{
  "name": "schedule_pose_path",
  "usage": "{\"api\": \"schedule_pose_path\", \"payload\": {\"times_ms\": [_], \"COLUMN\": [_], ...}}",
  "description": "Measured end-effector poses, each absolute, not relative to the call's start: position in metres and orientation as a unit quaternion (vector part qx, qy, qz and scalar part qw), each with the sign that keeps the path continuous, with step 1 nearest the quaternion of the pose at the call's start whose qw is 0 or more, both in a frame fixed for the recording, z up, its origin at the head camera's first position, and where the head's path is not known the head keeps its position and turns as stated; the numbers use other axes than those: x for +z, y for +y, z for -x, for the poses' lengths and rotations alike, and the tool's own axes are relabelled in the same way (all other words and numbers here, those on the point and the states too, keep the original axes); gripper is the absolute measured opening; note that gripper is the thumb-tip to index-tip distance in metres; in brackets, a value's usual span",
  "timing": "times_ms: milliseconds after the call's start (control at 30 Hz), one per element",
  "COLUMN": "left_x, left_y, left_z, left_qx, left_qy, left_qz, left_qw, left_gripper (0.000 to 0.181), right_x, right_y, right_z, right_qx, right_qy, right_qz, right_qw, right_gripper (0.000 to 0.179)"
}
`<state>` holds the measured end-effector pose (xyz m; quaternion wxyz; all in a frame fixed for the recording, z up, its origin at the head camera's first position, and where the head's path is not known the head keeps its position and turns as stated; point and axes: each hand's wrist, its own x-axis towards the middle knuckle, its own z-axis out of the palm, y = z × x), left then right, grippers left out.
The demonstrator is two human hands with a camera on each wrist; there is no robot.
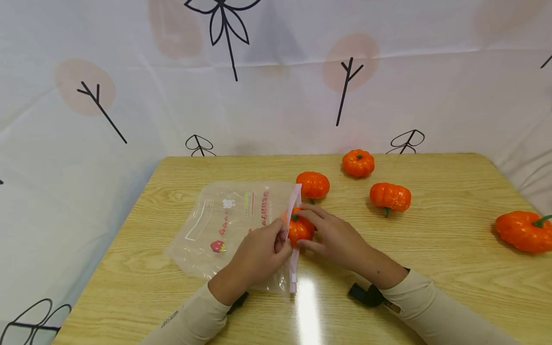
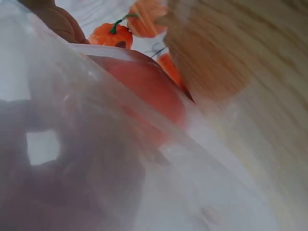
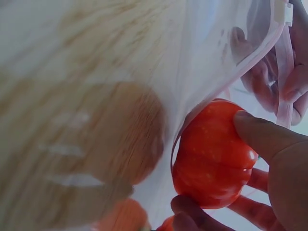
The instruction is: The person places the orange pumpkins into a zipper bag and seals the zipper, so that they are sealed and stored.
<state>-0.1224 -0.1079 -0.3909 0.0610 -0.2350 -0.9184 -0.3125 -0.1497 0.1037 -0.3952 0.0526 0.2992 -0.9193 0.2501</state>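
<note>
A clear zip bag (image 1: pixel 196 249) with printed strawberries lies flat on the table, its pink-edged mouth to the right. My left hand (image 1: pixel 258 251) pinches that edge and holds the mouth apart. My right hand (image 1: pixel 338 239) grips a small orange toy pumpkin (image 1: pixel 302 231) with a green stem, partly inside the mouth. In the right wrist view, thumb and fingers lie around the pumpkin (image 3: pixel 214 156), against the film. Through the film in the left wrist view, the pumpkin (image 2: pixel 149 94) appears blurred.
Beyond the bag's mouth sits another pumpkin (image 1: pixel 313 185), close to the pink edge. Two more, a back pumpkin (image 1: pixel 358 163) and a tipped pumpkin (image 1: pixel 390 197), lie farther right. A larger pumpkin (image 1: pixel 523 231) is at the wooden table's (image 1: pixel 453 287) right edge. Patterned white cloth (image 1: pixel 280 110) hangs behind.
</note>
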Motion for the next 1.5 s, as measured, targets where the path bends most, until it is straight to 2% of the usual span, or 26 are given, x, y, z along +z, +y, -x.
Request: {"api": "schedule_pose_path", "payload": {"times_ms": [267, 467, 1500], "left_x": [-0.3907, -0.3895, -0.3901], "left_y": [-0.1076, -0.1076, -0.1074], "left_z": [0.1221, 0.1216, 0.1197], "left_qx": [-0.305, -0.299, -0.268], "left_qy": [-0.923, -0.925, -0.935], "left_qz": [0.231, 0.232, 0.23], "left_qw": [0.045, 0.038, 0.036], "left_gripper": [0.014, 0.015, 0.016], "right_x": [-0.3973, -0.4004, -0.402], "right_y": [0.103, 0.1029, 0.0999], "right_z": [0.1507, 0.1522, 0.152], "right_qx": [0.277, 0.292, 0.372], "right_qy": [-0.912, -0.904, -0.873], "right_qz": [-0.3, -0.309, -0.316], "right_qw": [0.038, 0.048, 0.015], "right_gripper": [0.06, 0.056, 0.037]}}
